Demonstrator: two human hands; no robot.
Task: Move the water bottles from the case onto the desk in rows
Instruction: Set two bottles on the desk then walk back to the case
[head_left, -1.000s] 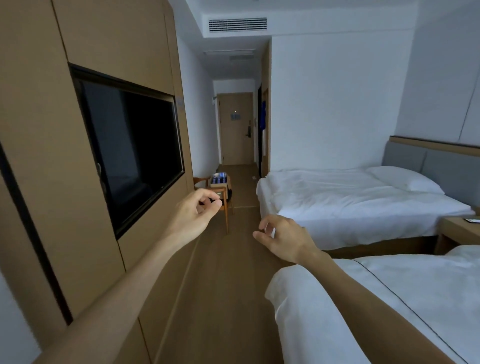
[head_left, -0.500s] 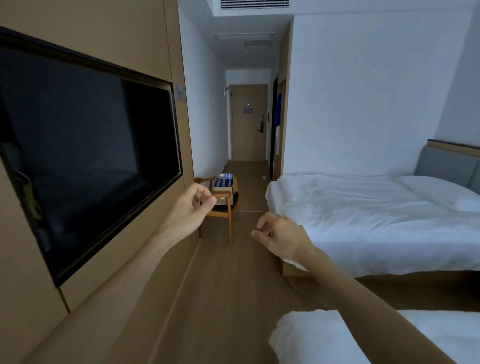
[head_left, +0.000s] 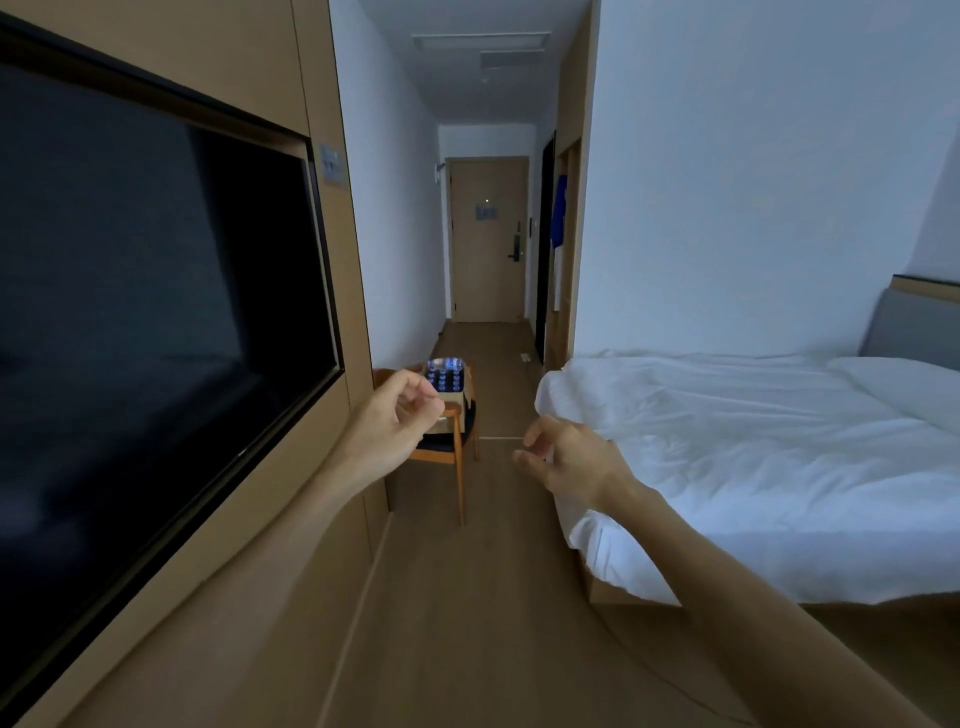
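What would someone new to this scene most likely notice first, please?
Probably the two bare arms reaching forward, the left hand loosely curled and the right hand half open, both empty. Between them, further down the room, a case of water bottles sits on a wooden chair by the left wall. A big dark television fills the left side, and a white bed the right.

hotel room: white bed (head_left: 753, 457), wall television (head_left: 145, 312), entry door (head_left: 488, 239).

Open floor (head_left: 488, 597) corridor runs ahead between wall panel (head_left: 249, 597) and bed (head_left: 753, 467). Wooden chair (head_left: 452, 457) carrying the case (head_left: 448, 384) stands against panel's far edge, narrowing that side.
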